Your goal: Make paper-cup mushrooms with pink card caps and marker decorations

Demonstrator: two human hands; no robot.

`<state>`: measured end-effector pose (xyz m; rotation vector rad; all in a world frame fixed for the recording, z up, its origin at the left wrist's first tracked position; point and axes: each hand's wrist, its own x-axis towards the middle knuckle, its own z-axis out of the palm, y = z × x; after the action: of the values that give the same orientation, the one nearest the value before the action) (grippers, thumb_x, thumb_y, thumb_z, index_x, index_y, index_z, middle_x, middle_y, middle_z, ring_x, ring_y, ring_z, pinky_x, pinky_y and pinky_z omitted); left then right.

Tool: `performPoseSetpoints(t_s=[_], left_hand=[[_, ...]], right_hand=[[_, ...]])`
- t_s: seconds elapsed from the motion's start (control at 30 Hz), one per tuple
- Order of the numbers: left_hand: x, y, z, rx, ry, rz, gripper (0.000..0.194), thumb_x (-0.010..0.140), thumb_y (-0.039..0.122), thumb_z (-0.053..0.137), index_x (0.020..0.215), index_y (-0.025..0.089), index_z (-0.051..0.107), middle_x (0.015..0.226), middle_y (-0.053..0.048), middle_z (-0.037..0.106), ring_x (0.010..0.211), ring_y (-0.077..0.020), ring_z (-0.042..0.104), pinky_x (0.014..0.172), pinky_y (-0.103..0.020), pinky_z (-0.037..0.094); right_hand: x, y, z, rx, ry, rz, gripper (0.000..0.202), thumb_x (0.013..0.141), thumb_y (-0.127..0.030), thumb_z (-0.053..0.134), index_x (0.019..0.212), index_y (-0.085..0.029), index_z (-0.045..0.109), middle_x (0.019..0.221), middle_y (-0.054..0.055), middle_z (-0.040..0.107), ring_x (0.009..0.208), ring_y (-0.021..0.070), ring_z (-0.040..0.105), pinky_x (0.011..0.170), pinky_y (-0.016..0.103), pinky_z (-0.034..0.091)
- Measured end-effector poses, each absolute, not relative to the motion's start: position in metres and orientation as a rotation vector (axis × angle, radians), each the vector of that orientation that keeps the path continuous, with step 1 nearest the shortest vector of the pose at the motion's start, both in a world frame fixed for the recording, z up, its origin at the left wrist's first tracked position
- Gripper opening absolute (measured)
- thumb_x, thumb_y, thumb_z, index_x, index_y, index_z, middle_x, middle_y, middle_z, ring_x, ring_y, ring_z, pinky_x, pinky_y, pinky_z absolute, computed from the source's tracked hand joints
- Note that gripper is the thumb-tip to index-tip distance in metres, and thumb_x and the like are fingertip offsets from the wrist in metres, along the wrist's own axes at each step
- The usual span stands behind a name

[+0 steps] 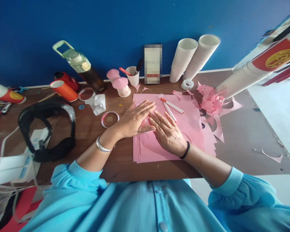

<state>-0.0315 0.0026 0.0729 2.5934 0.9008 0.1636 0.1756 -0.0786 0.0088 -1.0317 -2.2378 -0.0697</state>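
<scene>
Extending over pink paper (pixel 148 148) on the desk (pixel 120 158): left hand (pixel 137 117) and right hand (pixel 168 133), fingertips close together, each grip unclosed, fingers straightened; two markers (pixel 172 106) lie on the paper.

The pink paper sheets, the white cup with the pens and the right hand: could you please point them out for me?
Pink paper sheets (pixel 150 148), head view: bare part towards the front edge.
White cup (pixel 134 80), head view: its outer wall.
Right hand (pixel 168 132), head view: the back of the hand.
</scene>
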Motion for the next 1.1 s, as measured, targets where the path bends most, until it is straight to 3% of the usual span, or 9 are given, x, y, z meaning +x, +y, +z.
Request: performPoseSetpoints(t_s=[0.33, 0.5, 0.63, 0.8, 0.93, 1.1], left_hand=[[-0.043, 0.004, 0.07, 2.561, 0.914, 0.136, 0.099, 0.089, 0.078, 0.049, 0.166, 0.025, 0.015, 0.172, -0.013, 0.023, 0.161, -0.0353, 0.017, 0.129, -0.064, 0.008], [-0.062, 0.009, 0.068, 2.477, 0.981, 0.205, 0.117, 0.078, 0.088, 0.052, 0.167, 0.026, 0.008, 0.174, -0.015, 0.013, 0.161, -0.0384, 0.008, 0.129, -0.064, 0.006], [-0.075, 0.006, 0.066, 2.411, 1.039, 0.244, 0.123, 0.075, 0.09, 0.053, 0.167, 0.025, 0.004, 0.174, -0.017, 0.011, 0.161, -0.0393, 0.008, 0.129, -0.064, 0.009], [-0.062, -0.004, 0.068, 2.458, 1.038, 0.27, 0.114, 0.082, 0.086, 0.049, 0.167, 0.023, 0.008, 0.173, -0.017, 0.016, 0.161, -0.0373, 0.013, 0.129, -0.062, 0.01], [-0.04, -0.005, 0.075, 2.527, 1.005, 0.3, 0.108, 0.084, 0.083, 0.05, 0.166, 0.022, 0.016, 0.172, -0.015, 0.021, 0.162, -0.0342, 0.014, 0.131, -0.06, 0.006], [-0.018, -0.003, 0.075, 2.444, 1.036, 0.273, 0.1, 0.086, 0.083, 0.049, 0.163, 0.023, 0.028, 0.17, -0.013, 0.029, 0.16, -0.0344, 0.02, 0.13, -0.062, 0.01]], right_hand=[[0.179, -0.077, 0.013, -1.028, -2.25, -0.07, 0.077, 0.097, -0.002, 0.041, 0.166, -0.022, 0.013, 0.154, 0.012, 0.055, 0.154, 0.0259, 0.037, 0.128, 0.063, 0.028], [0.182, -0.076, 0.018, -1.058, -2.177, -0.094, 0.08, 0.093, 0.0, 0.042, 0.166, -0.018, 0.016, 0.155, 0.016, 0.053, 0.156, 0.0265, 0.033, 0.125, 0.061, 0.035], [0.181, -0.075, 0.019, -1.054, -2.164, -0.098, 0.081, 0.093, -0.001, 0.042, 0.166, -0.019, 0.013, 0.157, 0.016, 0.051, 0.156, 0.0272, 0.031, 0.124, 0.062, 0.036], [0.174, -0.077, 0.014, -1.033, -2.225, -0.113, 0.084, 0.092, 0.0, 0.041, 0.167, -0.017, 0.007, 0.157, 0.017, 0.05, 0.156, 0.0287, 0.032, 0.123, 0.063, 0.038], [0.179, -0.077, 0.019, -1.043, -2.129, -0.134, 0.08, 0.091, -0.001, 0.044, 0.166, -0.015, 0.017, 0.153, 0.02, 0.055, 0.153, 0.0306, 0.039, 0.12, 0.061, 0.042], [0.19, -0.074, 0.026, -1.093, -2.008, -0.132, 0.075, 0.094, -0.008, 0.045, 0.165, -0.021, 0.023, 0.154, 0.016, 0.054, 0.149, 0.034, 0.046, 0.117, 0.064, 0.045]])
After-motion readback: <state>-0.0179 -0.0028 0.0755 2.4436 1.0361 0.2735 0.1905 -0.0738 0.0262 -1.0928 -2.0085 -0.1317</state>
